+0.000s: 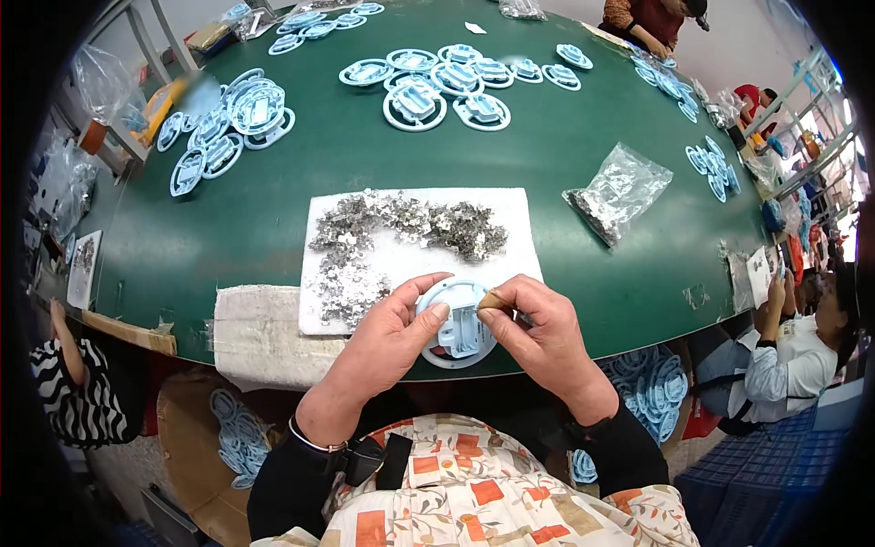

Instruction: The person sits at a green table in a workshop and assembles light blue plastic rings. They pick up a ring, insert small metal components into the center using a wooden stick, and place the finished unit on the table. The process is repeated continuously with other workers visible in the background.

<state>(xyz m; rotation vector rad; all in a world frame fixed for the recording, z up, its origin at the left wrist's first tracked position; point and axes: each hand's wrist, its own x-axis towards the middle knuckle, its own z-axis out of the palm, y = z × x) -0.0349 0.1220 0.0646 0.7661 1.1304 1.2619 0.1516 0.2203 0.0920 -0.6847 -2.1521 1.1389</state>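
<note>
My left hand (378,339) grips a light blue round plastic part (467,333) by its left rim, thumb on top and fingers underneath. The part has a raised frame in its middle and is held over the table's near edge. At its right rim my right hand (551,339) is closed in a pinch, with something brown at its fingertips; whether it is a finger cover or a held piece I cannot tell. Just beyond my hands lies a white foam board (515,260) bearing heaps of small shiny metal pieces (467,230).
More blue round parts (415,100) lie in groups across the green table (255,232). A clear bag (624,191) of metal pieces sits at right. Cardboard boxes (187,456) of blue parts stand below the edge. Co-workers (784,365) sit around the table.
</note>
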